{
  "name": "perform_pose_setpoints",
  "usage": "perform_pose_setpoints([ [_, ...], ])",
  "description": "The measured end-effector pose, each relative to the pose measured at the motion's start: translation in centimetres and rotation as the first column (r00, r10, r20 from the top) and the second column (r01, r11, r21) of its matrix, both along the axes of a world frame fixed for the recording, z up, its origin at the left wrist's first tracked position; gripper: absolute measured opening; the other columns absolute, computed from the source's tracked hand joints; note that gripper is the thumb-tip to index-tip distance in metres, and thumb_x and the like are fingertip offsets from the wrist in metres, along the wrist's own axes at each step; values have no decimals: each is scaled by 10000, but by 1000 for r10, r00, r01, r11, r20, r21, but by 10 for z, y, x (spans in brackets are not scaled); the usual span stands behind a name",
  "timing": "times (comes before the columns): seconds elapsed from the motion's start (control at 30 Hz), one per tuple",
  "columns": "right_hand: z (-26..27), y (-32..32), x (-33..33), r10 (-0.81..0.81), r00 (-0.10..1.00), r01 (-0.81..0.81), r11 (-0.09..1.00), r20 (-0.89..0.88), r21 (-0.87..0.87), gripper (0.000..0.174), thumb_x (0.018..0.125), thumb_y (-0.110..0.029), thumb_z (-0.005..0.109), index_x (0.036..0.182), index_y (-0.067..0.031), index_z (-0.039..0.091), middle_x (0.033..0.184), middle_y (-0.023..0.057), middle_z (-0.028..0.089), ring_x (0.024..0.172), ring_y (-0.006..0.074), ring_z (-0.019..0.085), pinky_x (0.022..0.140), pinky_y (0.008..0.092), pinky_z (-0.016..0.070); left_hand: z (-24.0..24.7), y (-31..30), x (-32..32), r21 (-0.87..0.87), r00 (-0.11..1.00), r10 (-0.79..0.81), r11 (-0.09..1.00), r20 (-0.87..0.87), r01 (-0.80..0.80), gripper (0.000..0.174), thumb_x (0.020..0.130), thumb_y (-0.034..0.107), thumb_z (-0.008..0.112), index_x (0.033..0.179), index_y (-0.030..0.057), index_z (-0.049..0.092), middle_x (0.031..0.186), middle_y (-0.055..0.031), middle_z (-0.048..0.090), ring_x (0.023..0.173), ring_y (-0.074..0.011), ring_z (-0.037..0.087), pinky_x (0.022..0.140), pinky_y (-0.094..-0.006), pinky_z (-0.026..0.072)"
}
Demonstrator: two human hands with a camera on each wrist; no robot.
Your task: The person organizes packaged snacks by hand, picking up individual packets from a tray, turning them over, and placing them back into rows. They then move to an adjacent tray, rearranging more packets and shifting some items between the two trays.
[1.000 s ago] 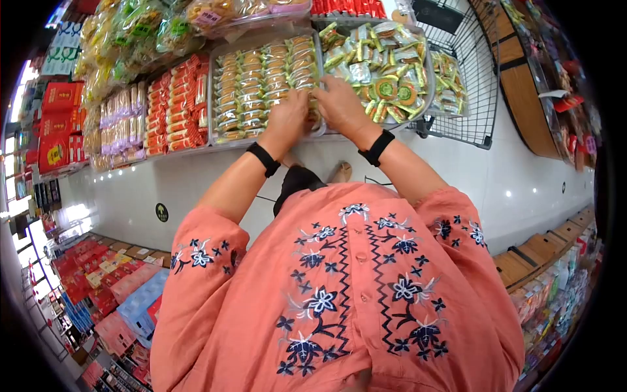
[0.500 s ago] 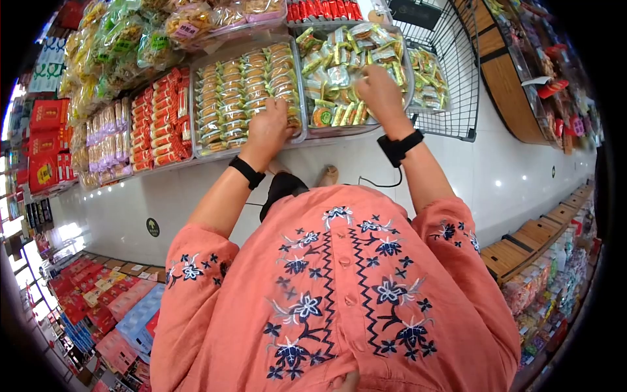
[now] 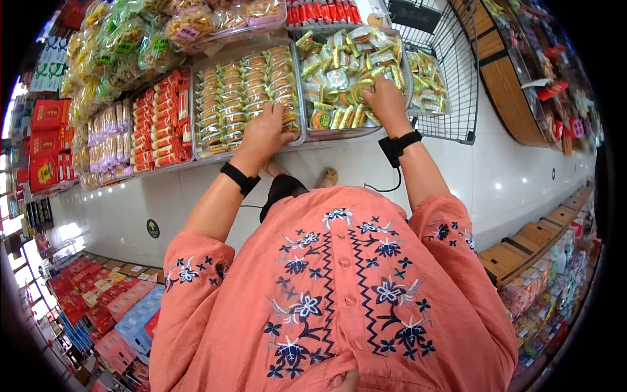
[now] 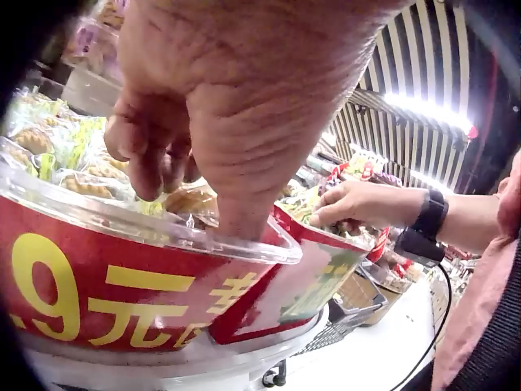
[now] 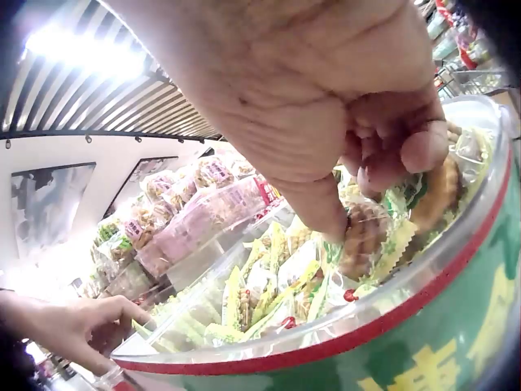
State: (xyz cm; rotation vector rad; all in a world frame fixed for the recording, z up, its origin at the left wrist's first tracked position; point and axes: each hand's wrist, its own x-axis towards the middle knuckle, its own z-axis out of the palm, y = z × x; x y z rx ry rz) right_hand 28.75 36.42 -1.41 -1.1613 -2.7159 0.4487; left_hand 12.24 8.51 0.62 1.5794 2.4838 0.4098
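Note:
My left hand (image 3: 263, 134) rests at the front right corner of a clear bin (image 4: 146, 224) with rows of wrapped cookies (image 3: 232, 98). Its fingers hang loosely bent over the cookies, with the thumb apart from them at the rim. In the neighbouring bin (image 5: 326, 340), my right hand (image 3: 386, 104) reaches down among green-and-yellow wrapped cookies (image 3: 336, 78). The right wrist view shows its thumb and fingertips pinching a wrapped round cookie (image 5: 364, 240). Several packets stand in a short row by that bin's front edge.
A wire shopping cart (image 3: 457, 98) stands right of the bins, behind a bag of cookies (image 3: 428, 81). Red-wrapped snacks (image 3: 160, 117) and bagged snacks (image 3: 134, 39) lie to the left. A black cable (image 3: 385, 189) hangs from my right wrist.
My right hand has left the rowed cookies beside my left hand and moved right into the green-and-yellow packets, lowering over the last half second. My left hand stays at its bin's corner.

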Motion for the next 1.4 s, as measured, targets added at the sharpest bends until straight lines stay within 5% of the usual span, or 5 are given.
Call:
perform_pose_setpoints([
  [0.43,18,4,14,-28,975,-28,968,-218,-251,391,828,-335,769,902,15,610,857,225,703,772,419,679,699,460,550,8,-21,-6,-55,995,70,996,68,-67,570,809,283,845,1220,34,539,1189,-184,596,990,-432,663,790,-505,560],
  [0.6,48,-6,8,-175,927,-99,738,-331,-667,326,887,-277,741,975,5,604,813,87,683,631,123,674,485,265,474,5,-10,-7,-76,997,60,995,39,-57,531,805,288,842,1162,40,537,1128,-175,618,966,-423,670,752,-505,564],
  [0.8,61,-20,-7,-179,927,-207,490,-330,-847,315,934,-280,732,1010,-5,599,761,52,653,575,99,622,481,234,464,-1,-14,-9,44,1000,18,999,-12,-17,480,804,292,833,1118,52,559,1060,-166,629,925,-370,690,717,-475,568],
  [1.17,56,-94,-44,-17,900,-409,318,-436,-855,349,937,-150,673,1225,20,574,842,75,662,674,129,677,546,264,542,-9,-25,-6,78,996,75,994,54,-79,463,838,305,824,1156,98,557,1070,-137,616,931,-385,671,730,-481,552],
  [1.4,50,-102,-46,-3,951,-302,209,-309,-930,387,931,-121,632,1286,12,555,964,87,696,817,133,709,717,263,602,-6,-32,-5,98,983,154,982,100,-164,389,905,285,766,1195,85,602,1101,-127,649,957,-343,681,766,-446,546],
])
